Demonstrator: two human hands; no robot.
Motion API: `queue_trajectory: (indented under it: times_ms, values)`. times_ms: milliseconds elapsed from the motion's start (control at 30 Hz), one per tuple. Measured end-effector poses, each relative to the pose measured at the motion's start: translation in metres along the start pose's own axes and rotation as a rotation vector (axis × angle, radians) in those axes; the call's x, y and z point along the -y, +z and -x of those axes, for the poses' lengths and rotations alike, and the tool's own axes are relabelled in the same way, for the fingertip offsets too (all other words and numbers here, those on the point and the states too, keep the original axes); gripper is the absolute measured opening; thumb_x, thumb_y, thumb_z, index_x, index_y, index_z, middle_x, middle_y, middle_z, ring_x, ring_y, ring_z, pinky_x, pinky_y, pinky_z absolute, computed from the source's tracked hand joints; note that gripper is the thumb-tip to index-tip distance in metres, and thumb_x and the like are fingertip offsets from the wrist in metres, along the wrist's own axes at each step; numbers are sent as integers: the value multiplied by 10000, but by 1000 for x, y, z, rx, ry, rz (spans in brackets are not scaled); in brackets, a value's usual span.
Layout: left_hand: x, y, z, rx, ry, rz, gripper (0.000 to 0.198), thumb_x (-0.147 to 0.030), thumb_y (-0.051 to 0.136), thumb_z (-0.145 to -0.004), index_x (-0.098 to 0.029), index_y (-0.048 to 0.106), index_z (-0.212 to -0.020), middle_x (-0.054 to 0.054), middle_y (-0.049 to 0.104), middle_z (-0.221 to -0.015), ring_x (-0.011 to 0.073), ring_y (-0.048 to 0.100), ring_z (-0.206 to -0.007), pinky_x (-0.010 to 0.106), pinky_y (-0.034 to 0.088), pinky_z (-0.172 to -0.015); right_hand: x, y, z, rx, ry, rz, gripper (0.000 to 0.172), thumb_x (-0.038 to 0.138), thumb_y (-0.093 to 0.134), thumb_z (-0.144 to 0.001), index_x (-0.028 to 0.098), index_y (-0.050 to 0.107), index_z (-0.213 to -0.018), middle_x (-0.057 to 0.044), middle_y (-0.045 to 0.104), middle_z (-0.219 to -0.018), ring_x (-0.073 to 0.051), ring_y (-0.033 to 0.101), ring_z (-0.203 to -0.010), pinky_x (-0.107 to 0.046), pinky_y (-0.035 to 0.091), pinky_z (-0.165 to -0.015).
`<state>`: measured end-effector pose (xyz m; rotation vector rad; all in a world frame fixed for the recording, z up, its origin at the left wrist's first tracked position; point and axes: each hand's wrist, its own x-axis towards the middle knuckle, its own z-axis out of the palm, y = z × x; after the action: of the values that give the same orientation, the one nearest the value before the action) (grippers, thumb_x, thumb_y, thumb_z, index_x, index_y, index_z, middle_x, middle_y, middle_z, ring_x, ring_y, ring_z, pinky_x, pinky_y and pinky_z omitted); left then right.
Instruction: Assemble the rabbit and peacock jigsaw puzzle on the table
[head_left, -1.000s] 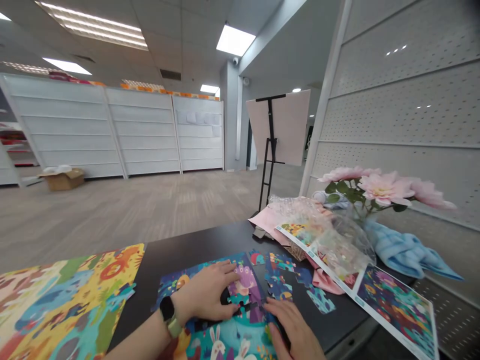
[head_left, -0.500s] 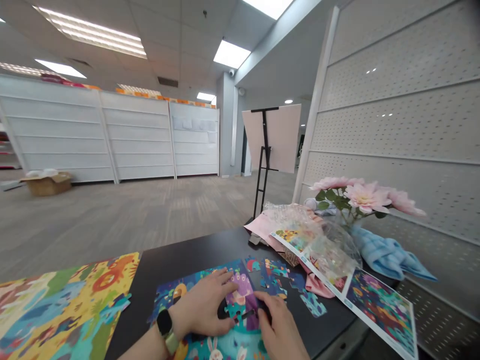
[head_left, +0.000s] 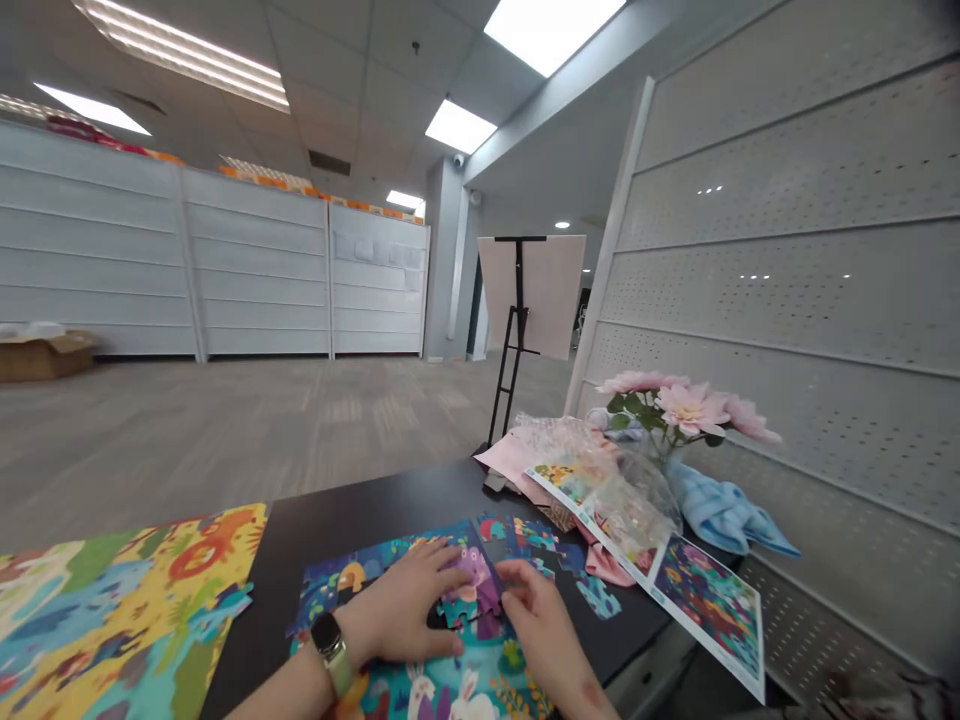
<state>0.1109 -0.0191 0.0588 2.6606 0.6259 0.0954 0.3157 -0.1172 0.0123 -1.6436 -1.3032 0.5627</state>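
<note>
Left hand (head_left: 397,605): spread flat, palm down, on a partly assembled teal-and-purple cardboard jigsaw puzzle (head_left: 480,680); black-faced smartwatch (head_left: 328,635) on the wrist. Right hand (head_left: 536,625): fingers curved narrowly at the puzzle's purple centre; whether they grip a piece cannot be told. Puzzle lies on a black counter (head_left: 375,500), its middle hidden by the hands, its lower edge cut off by the frame. Loose blue puzzle pieces (head_left: 598,597) just beside it. Around: yellow-and-teal printed poster (head_left: 127,610), left; printed picture sheet (head_left: 709,605), right, partly under a clear plastic bag (head_left: 634,510); pink artificial flowers (head_left: 686,408); crumpled pale-blue cloth (head_left: 720,510).
</note>
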Motion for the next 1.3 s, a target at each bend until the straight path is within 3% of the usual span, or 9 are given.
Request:
queue_trajectory:
  times_ms: [100,300,400,533,700,933,1067,1167,1300]
  values:
    - [-1,-1,2,-8,17,-9,831,-515,777,-757,-268,474,-1490,158,372,-1608,427,279,-1489,658,205,-1196,3,0,3,-14,-43,58,307,216,497,-798,180,710,-1016,-68,744,-889,-214,701,-767,-314,554,-707]
    - [-8,1,10,-52,52,-27,742,-447,778,-776,-256,523,-1447,156,379,-1604,404,308,-1484,627,231,-1206,-3,4,6,-65,-254,373,298,124,474,-861,203,753,-928,-94,743,-1019,-242,704,-984,-373,558,-895]
    - [-10,7,15,-44,98,-13,637,-428,667,-897,-298,468,-1487,106,360,-1619,380,291,-1494,619,238,-1214,-9,4,10,-55,-317,489,331,105,453,-886,171,765,-976,-141,739,-1130,-268,690,-1082,-434,547,-974]
    - [-9,12,20,-43,136,-23,541,-301,458,-1026,-372,339,-1549,34,329,-1637,319,246,-1519,606,204,-1235,-2,-4,17,52,-412,610,373,60,432,-875,124,755,-1050,-169,732,-1193,-282,668,-1150,-453,546,-1006]
    - [-7,3,21,-8,158,-28,590,-447,491,-1022,-362,289,-1570,48,323,-1641,359,212,-1522,653,168,-1224,15,-15,17,254,-403,710,434,114,503,-839,119,698,-1227,-149,666,-1354,-334,558,-1316,-496,482,-1084]
    - [-3,30,35,-15,155,-22,471,-377,385,-1075,-374,355,-1546,60,359,-1610,335,350,-1473,581,314,-1204,-25,-8,-3,247,-442,732,507,166,580,-790,228,668,-1286,-88,643,-1403,-305,618,-1261,-394,546,-980]
    - [16,26,67,-22,-41,-45,541,-448,505,-1027,-433,335,-1541,25,386,-1599,352,376,-1459,590,359,-1178,-34,-6,-7,254,-499,751,448,216,586,-832,284,685,-1263,-43,634,-1415,-314,613,-1269,-408,557,-954]
    - [34,8,86,-125,-270,-65,701,-523,590,-955,-352,302,-1571,72,276,-1646,401,258,-1500,682,221,-1197,-32,-7,-8,274,-490,754,441,226,594,-824,290,697,-1248,-31,638,-1410,-323,618,-1260,-410,558,-944]
    - [49,0,88,-150,-328,-48,685,-539,552,-959,-310,331,-1566,76,265,-1651,361,206,-1524,667,115,-1223,-26,-6,-10,295,-465,725,422,207,606,-802,307,711,-1199,-10,630,-1420,-311,605,-1274,-391,544,-954]
